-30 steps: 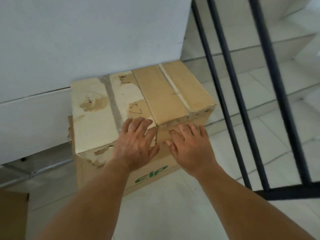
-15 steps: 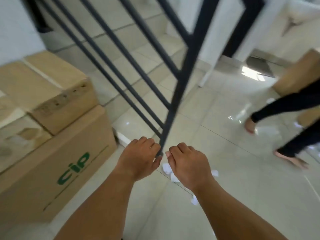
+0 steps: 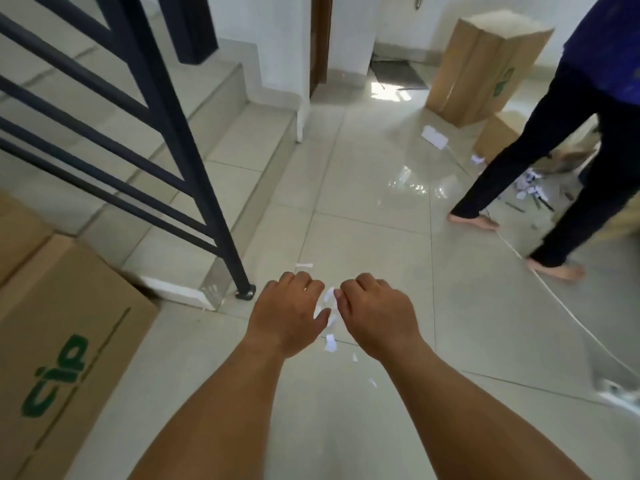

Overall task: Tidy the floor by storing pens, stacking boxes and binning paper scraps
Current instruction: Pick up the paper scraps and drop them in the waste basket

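— While both hands hang over the floor (image 3: 346, 427), what do they hold?
— Nothing, I think. The left hand (image 3: 289, 311) and the right hand (image 3: 377, 311) have loosely curled fingers, empty, just above the paper scraps (image 3: 330, 342) that lie on the tiles between them.
— How will those scraps handle?
— They look very light and thin, lying flat on a glossy tile. I would pinch each one at an edge with the fingertips, or sweep them together first; a quick move may blow them away.
— And the rest?
— More scraps (image 3: 528, 190) lie far off, near another person's feet. The cardboard box (image 3: 59, 341) at the left, beside the stair railing (image 3: 194, 188), carries green letters, "cip".
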